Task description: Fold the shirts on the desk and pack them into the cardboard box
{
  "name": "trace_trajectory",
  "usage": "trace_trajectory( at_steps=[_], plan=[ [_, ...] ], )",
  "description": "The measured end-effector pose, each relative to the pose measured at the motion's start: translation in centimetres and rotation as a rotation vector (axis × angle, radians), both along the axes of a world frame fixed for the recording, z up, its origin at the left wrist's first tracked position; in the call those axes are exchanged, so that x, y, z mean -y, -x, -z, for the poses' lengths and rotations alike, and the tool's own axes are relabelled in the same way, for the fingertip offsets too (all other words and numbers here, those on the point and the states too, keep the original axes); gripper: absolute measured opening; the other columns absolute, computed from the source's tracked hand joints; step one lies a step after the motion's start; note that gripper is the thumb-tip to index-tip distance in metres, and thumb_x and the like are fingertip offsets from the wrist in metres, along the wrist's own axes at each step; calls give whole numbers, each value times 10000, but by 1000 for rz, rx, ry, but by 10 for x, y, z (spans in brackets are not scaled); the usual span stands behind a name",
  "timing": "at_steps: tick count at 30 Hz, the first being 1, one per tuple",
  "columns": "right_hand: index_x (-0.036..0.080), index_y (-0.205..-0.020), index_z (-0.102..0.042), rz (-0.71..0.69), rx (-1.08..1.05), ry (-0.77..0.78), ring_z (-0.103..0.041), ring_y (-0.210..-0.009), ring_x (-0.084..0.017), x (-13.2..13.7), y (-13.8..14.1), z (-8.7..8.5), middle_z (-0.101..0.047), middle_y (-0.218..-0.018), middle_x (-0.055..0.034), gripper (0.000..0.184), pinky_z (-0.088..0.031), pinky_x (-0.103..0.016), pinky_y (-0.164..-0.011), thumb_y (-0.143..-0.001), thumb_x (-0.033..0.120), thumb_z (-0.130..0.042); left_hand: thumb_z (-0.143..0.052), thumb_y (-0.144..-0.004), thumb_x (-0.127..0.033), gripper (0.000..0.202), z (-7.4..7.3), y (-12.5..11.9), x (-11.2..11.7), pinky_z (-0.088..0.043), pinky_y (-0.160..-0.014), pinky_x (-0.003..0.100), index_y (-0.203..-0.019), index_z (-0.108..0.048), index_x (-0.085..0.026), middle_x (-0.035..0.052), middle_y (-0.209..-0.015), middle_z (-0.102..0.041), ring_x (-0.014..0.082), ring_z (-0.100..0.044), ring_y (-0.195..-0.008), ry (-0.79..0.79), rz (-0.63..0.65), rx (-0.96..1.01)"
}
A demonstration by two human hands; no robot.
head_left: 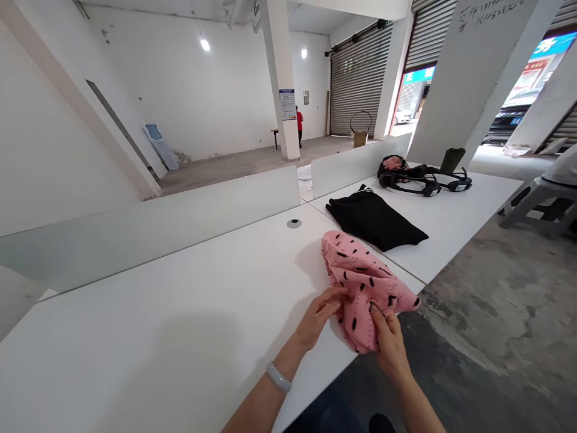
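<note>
A crumpled pink cloth (360,270) with black dashes and small dots lies bunched at the table's front edge, part of it lifted. From its left side my left hand (322,313) grips it, fingertips partly tucked into a fold. My right hand (390,340) pinches the near right part of the cloth between thumb and fingers, just over the edge. Whether the cloth is a garment I cannot tell. Just beyond it lies a folded black garment (376,218) with white stripes at its far end.
The white table (180,313) has a low frosted divider (225,195) along its back and a round cable grommet (294,224). Black headsets (424,183), a dark patterned bundle (391,163) and a dark green cylinder (453,159) stand farther right. A grey stool (538,195) is beyond the table's right side.
</note>
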State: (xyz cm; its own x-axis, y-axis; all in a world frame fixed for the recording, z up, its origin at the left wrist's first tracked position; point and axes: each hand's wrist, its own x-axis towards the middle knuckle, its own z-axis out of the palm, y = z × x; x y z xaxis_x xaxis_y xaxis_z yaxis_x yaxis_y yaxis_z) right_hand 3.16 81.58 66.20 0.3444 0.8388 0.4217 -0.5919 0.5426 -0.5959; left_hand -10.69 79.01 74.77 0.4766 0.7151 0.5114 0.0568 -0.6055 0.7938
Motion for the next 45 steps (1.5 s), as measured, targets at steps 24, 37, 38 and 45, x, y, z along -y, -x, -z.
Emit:
trace_trajectory(
  at_steps=[24,37,38,45],
  plan=[
    [264,-1334,-530,638,1031,-425,-522,-1211,-298,32,-91,0,-542,-1352,-103,557,-441,-434,-999,-800,365,-649,-468,-689,-47,212,-45,-44,33,-378,-862,377,-727,-522,-248,-8,-659,-557,225,-550,-703,-733,-689,-481],
    [215,-916,-597,1218,912,-651,-544,-987,-232,77,-160,-115,-638,-944,-50,242,-378,-425,-946,-776,69,-464,-776,-637,-244,353,-46,-11,30,-389,-939,385,-981,-698,-266,60,-1006,-656,305,-543,-1015,-592,-501,-318],
    [207,-925,-595,1265,932,-683,-547,-987,-223,83,-165,-132,-640,-939,-50,249,-379,-414,-948,-778,60,-459,-772,-627,-229,311,-48,-7,28,-400,-928,380,-930,-708,-263,54,-973,-657,293,-553,-980,-552,-528,-269],
    [152,-1106,-580,1539,884,-703,-573,-919,-136,121,-183,-224,-632,-1004,-49,276,-411,-263,-807,-861,105,-462,-665,-768,-428,322,-108,6,55,-489,-798,324,-936,-669,-153,29,-859,-696,227,-629,-886,-429,-468,23]
  ],
)
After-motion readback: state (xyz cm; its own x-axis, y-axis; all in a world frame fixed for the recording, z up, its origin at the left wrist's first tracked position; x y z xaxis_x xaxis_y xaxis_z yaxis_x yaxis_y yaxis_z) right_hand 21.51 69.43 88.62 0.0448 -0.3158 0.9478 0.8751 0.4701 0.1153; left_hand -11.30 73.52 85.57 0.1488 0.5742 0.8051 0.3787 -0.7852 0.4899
